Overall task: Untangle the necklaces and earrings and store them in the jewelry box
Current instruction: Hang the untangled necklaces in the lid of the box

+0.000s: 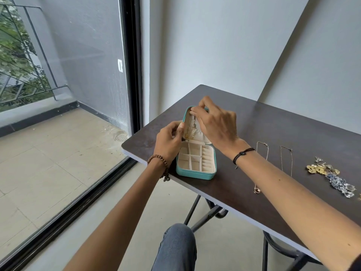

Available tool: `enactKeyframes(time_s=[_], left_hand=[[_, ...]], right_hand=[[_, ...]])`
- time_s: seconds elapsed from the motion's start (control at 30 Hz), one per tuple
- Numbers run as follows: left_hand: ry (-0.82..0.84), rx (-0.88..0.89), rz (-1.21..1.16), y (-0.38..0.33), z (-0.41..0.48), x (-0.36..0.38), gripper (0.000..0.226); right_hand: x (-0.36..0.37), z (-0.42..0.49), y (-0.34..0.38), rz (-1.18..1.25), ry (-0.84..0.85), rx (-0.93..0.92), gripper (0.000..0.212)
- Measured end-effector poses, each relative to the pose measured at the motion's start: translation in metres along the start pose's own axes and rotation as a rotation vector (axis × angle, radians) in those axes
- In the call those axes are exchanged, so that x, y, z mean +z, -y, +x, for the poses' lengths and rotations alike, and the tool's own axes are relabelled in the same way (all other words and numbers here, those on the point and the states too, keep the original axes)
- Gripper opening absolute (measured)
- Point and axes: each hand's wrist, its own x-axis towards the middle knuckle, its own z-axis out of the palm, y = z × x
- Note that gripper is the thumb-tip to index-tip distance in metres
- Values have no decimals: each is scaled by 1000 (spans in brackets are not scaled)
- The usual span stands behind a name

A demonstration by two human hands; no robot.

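A teal jewelry box (195, 174) stands open at the table's left end, its cream compartments bare. Its lid stands upright, and a thin gold necklace (189, 132) hangs inside it. My left hand (169, 140) grips the lid's left edge. My right hand (215, 122) pinches the top of the necklace at the lid's upper rim. Two more chain necklaces (261, 167) (287, 162) lie straight on the table to the right. Further right lies a pile of gold, silver and blue earrings (332, 176).
The dark brown table (273, 130) sits against a grey wall, its left corner close to a glass sliding door (78, 94). My knee in jeans (175, 247) and the table's metal legs (209, 212) are below the near edge.
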Motion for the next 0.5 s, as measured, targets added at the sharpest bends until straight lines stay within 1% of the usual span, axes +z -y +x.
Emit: enactKeyframes(time_s=[0.07,0.13,0.27,0.43,0.5], left_hand=[[-9,4,1,0,0,0,29],[-14,8,10,0,0,0,29],[-7,-8,16,1,0,0,29],[-22,-63,-16,-7,-4,-1,30],[-37,-82,-33,-10,-5,-1,29]], right_hand=[[1,-2,1,-5,31,2,7],[2,-4,1,15,53,14,3],[-1,-5,0,104,91,41,11],[-21,-16,5,186,96,100,8],[-31,-26,7,189,109,111,11]])
